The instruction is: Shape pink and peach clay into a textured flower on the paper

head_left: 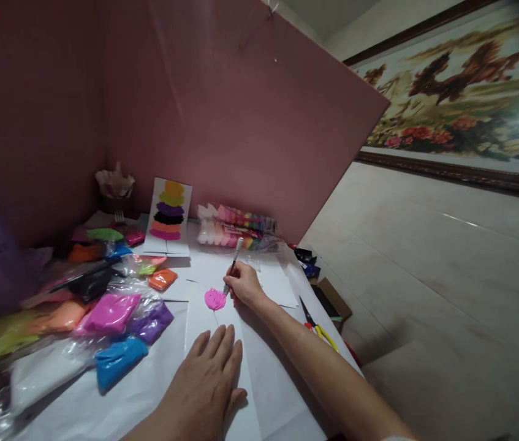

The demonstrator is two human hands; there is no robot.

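My right hand [246, 285] is closed around a slim pen-like tool [237, 252] with a pale end and a dark shaft. Its lower tip is beside the right edge of a round pink patch of modelling clay [214, 299], which has a ridged surface. The patch lies on a white sheet of paper [199, 327], above a thin drawn line. Flat on the lower part of that sheet rests my left hand [206, 380], fingers stretched out and holding nothing.
Bags of coloured clay, among them blue [121, 361], magenta [111, 312] and purple [152, 321], crowd the left side. A card [149, 244] with stacked coloured bands leans at the back. Packaged clay [236, 228] lies beside it. Scissors [318, 329] lie near the right edge.
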